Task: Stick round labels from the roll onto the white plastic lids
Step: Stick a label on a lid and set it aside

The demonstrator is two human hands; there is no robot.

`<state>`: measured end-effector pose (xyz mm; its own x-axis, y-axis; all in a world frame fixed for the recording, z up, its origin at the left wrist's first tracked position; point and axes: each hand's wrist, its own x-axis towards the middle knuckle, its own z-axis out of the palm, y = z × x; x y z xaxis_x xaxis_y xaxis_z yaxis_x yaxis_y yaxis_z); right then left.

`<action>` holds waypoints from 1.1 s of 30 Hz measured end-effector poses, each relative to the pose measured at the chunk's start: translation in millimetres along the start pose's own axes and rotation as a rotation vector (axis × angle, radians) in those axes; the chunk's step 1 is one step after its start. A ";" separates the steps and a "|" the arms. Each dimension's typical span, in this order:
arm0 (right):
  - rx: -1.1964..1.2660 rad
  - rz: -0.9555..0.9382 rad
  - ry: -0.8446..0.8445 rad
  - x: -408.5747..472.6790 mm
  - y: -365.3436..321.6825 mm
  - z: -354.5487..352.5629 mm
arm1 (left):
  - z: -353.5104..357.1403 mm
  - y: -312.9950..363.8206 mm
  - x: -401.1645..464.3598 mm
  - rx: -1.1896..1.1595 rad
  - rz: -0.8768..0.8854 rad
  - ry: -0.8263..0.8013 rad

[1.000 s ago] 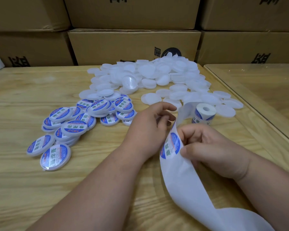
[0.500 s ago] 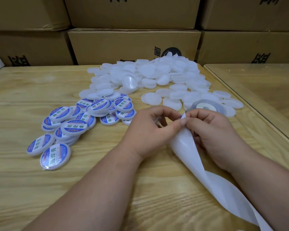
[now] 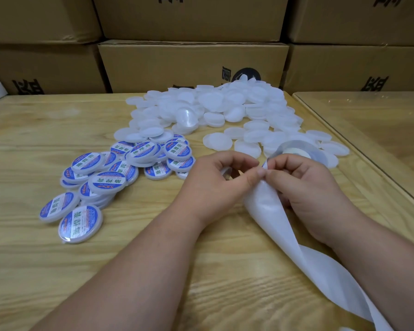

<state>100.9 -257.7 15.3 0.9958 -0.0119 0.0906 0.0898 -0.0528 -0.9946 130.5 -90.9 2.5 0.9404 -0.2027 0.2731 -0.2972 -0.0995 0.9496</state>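
Little has shifted; both hands' grips (image 3: 214, 180) (image 3: 306, 187) still pinch backing strip (image 3: 270, 206).

I see the table (image 3: 46, 271) running away from me; the labelled lids (image 3: 120, 173) lie left of my hands, the bare lids (image 3: 225, 111) heaped behind them toward the boxes (image 3: 191, 65); the roll (image 3: 296, 154) sits just behind my right hand (image 3: 304, 187); the backing strip (image 3: 296, 247) trails from between both hands toward me, right of my left hand (image 3: 215, 185).
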 end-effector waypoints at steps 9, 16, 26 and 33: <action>-0.045 0.020 -0.023 2.0 1.0 -1.3 | 1.6 0.9 -0.6 0.021 -0.019 0.012; 0.027 0.112 0.014 6.4 1.0 -4.1 | 7.6 1.0 -4.8 0.147 0.050 -0.079; -0.087 0.099 0.087 7.5 3.5 -2.1 | 8.4 -0.3 -5.4 0.230 0.046 -0.070; -0.013 0.068 0.055 7.2 3.7 -2.7 | 7.7 2.3 -3.7 0.215 -0.004 -0.009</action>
<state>108.3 -260.7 12.4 0.9971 -0.0711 0.0256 0.0212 -0.0627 -0.9978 125.0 -97.8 2.5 0.9403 -0.2108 0.2673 -0.3231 -0.3053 0.8958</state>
